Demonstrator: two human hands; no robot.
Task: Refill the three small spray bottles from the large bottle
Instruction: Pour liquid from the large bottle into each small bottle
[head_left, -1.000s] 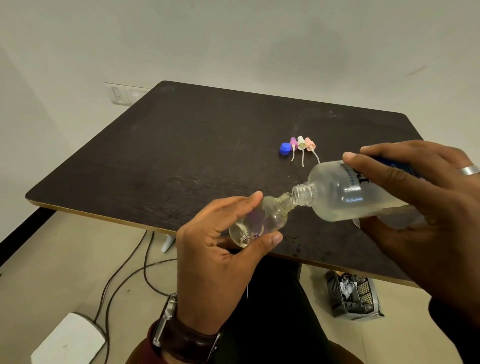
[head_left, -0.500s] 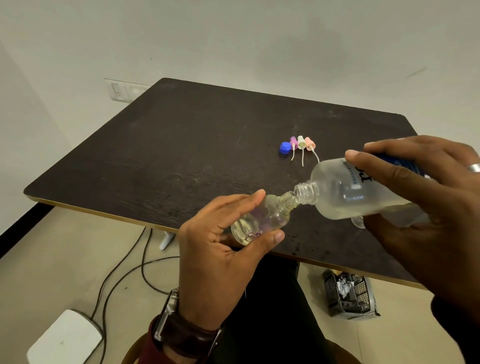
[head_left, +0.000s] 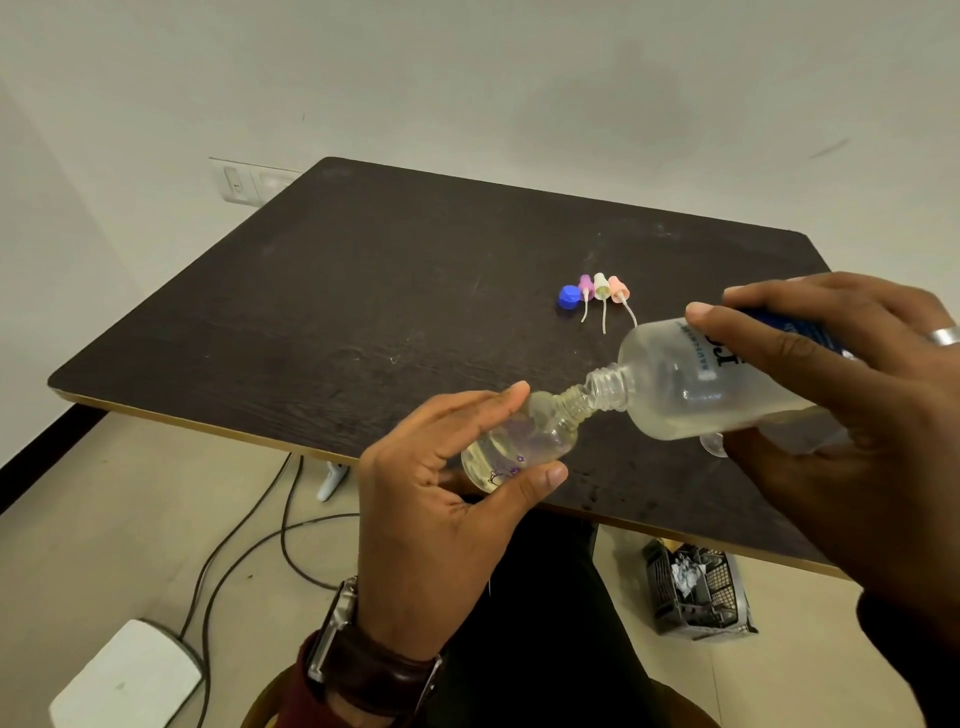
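Note:
My left hand (head_left: 447, 499) holds a small clear spray bottle (head_left: 524, 447) between thumb and fingers, tilted, with its open neck pointing up to the right. My right hand (head_left: 852, 415) grips the large clear bottle (head_left: 691, 389), tipped almost flat, its threaded mouth meeting the small bottle's neck. Liquid sits in the small bottle's lower part. Further back on the dark table (head_left: 363, 312) lie a blue cap (head_left: 569, 298) and three spray tops: purple (head_left: 586, 286), cream (head_left: 601, 287), pink (head_left: 619, 290). Part of another small clear bottle (head_left: 714, 444) peeks out under the large one.
The table's near edge runs just behind my hands. Below it on the floor are cables (head_left: 244, 540), a white box (head_left: 124, 675) at the lower left and a dark mesh basket (head_left: 696, 592) at the right. A wall socket (head_left: 249, 179) is behind the table's left corner.
Both hands and both bottles keep the same pose, mouths together. The liquid in the small bottle looks slightly higher; the view has shifted a little.

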